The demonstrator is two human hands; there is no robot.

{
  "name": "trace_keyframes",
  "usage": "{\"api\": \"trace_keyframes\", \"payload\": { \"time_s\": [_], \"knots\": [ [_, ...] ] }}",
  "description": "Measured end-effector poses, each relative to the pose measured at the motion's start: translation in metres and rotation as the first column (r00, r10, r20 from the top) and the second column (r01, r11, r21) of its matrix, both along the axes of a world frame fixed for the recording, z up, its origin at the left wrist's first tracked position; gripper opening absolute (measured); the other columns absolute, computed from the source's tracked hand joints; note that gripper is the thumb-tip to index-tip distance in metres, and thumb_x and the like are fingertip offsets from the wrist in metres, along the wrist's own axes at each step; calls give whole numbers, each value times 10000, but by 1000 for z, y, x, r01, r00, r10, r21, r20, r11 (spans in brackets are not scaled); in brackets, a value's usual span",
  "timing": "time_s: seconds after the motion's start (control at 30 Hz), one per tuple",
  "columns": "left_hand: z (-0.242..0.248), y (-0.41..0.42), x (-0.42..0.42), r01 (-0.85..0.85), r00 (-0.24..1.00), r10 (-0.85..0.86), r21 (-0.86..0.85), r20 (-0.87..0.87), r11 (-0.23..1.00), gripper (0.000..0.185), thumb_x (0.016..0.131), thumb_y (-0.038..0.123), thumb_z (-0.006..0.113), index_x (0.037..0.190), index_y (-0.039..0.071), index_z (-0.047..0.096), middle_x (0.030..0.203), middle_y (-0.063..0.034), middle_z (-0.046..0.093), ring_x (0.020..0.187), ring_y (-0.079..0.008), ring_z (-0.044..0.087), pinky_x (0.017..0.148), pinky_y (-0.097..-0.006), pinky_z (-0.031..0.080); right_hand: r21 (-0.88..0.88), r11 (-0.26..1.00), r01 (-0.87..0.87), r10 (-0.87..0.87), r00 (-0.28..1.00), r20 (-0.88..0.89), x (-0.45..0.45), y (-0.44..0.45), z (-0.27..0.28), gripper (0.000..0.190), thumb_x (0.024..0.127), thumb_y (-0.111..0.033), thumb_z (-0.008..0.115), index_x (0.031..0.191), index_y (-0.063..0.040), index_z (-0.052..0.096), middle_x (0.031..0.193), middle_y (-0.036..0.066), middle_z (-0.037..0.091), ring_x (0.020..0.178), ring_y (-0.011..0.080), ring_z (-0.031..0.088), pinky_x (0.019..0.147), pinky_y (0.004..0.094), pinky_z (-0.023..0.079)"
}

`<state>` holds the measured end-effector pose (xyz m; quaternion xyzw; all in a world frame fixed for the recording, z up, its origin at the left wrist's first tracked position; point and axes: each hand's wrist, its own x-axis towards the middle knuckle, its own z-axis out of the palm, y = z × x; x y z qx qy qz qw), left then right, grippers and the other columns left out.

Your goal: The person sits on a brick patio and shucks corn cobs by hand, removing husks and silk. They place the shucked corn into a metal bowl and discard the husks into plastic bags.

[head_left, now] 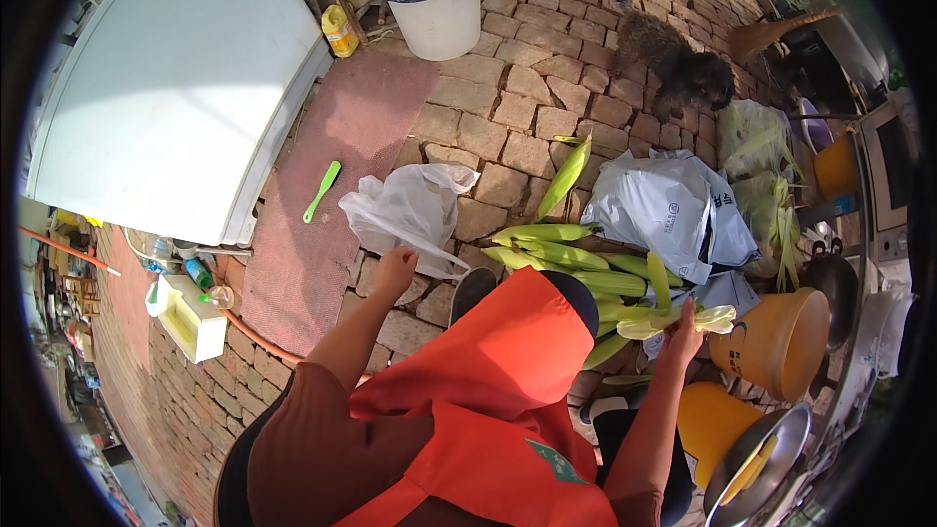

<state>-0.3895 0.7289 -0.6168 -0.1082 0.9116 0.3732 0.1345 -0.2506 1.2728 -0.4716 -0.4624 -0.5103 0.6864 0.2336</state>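
My right hand (682, 337) is closed around pale green corn husks (643, 323), whose whitish end sticks out to the right of it. Just beyond lie several unshucked ears of corn (564, 255) in a pile on the bricks, and one more ear (567, 177) points away from the pile. My left hand (397, 271) is curled at the near edge of a white translucent plastic bag (410, 208); whether its fingers grip the bag I cannot tell. A grey-white printed plastic mailing bag (651, 197) stands behind the corn.
A dark shaggy dog (670, 62) stands at the upper right. An orange bucket (776, 344) and a metal bowl (761, 468) with yellow corn (750, 470) are at my right. A lined white bin (439, 22) stands ahead. A green brush (322, 192) lies on a reddish mat (293, 271), left.
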Motion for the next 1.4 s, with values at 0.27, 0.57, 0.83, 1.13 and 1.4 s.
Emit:
{"api": "trace_keyframes", "payload": {
  "time_s": [0.27, 0.57, 0.83, 1.13, 1.4],
  "knots": [
    [-109, 79, -30, 164, 875, -68, -161, 480, 973, 447, 866, 465, 673, 809, 25, 724, 781, -174, 714, 805, -343, 703, 720, -476, 525, -355, 920, -166, 107, 978, -180, -95, -59, -36, 199, 927, -217, 730, 1024, -98, 603, 870, -17, 608, 718, 109, 569, 635, 287, 460],
    [42, 102, -76, -292, 955, 239, 692, 176, 660, 132, 932, 113, 550, 1029, 40, 602, 670, -21, 583, 515, -94, 484, 484, -267, 395, -492, 813, -311, 226, 947, -226, -137, -94, -45, 191, 937, -198, 714, 1048, -72, 623, 902, -1, 648, 758, 111, 624, 655, 283, 500],
    [301, 111, -102, 251, 928, -365, 602, 73, 758, 417, 994, 87, 487, 1412, 85, 489, 636, 33, 426, 482, -43, 361, 430, -226, 284, -374, 670, -641, 504, 763, -405, -186, -134, 21, 238, 934, -198, 711, 1098, -51, 619, 873, 22, 672, 711, 129, 665, 618, 287, 550],
    [322, 176, -85, 260, 855, -512, 785, 84, 562, 536, 1025, 89, 481, 1544, 132, 355, 776, 7, 479, 516, -46, 377, 426, -218, 305, -710, 559, -428, -112, 809, -576, -226, -174, 63, 154, 931, -203, 698, 922, -93, 591, 811, 5, 616, 556, 106, 476, 518, 239, 420],
    [295, 177, -72, 237, 862, -504, 917, -47, 320, 496, 1020, 64, 486, 1509, 69, 402, 1030, -28, 512, 667, -87, 489, 485, -263, 391, -663, 748, 43, -469, 740, -481, -221, -168, 46, 164, 884, -97, 715, 982, -19, 608, 833, 37, 604, 706, 151, 551, 715, 296, 491]
  ]
}}
